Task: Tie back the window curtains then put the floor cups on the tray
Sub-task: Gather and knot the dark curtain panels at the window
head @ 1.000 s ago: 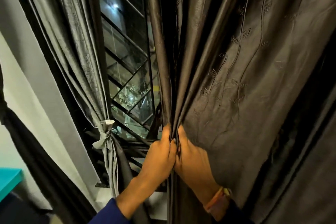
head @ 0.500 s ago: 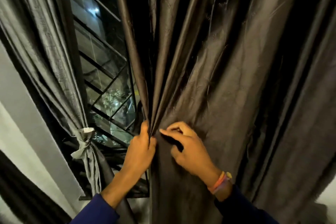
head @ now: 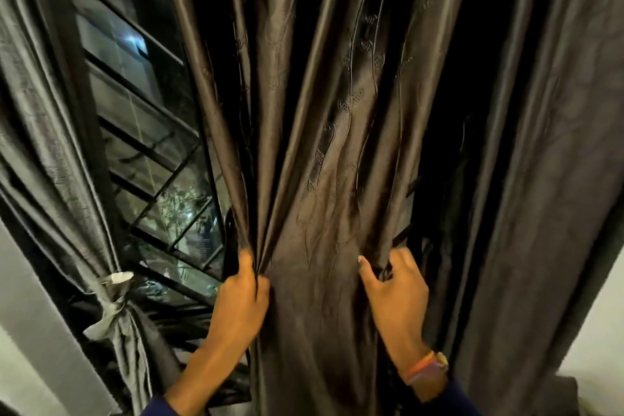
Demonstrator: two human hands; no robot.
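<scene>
A dark brown right curtain [head: 324, 152] with an embroidered leaf pattern hangs in folds over the middle of the window. My left hand [head: 241, 300] grips its bunched left edge. My right hand [head: 395, 290] pinches a fold of the same curtain further right, so a flat stretch of cloth lies between the two hands. The grey left curtain [head: 50, 132] is gathered and tied with a pale tie-back [head: 113, 294] at the lower left. No cups or tray are in view.
The window [head: 162, 159] with black grille bars shows between the two curtains, with lights and foliage outside. A pale wall [head: 30, 331] runs down the left edge. Another pale wall [head: 597, 338] shows at the lower right.
My right hand has moved away from my left hand to the right and taken a fold further along the curtain. The view has shifted right, so the tied left curtain sits nearer the edge.
</scene>
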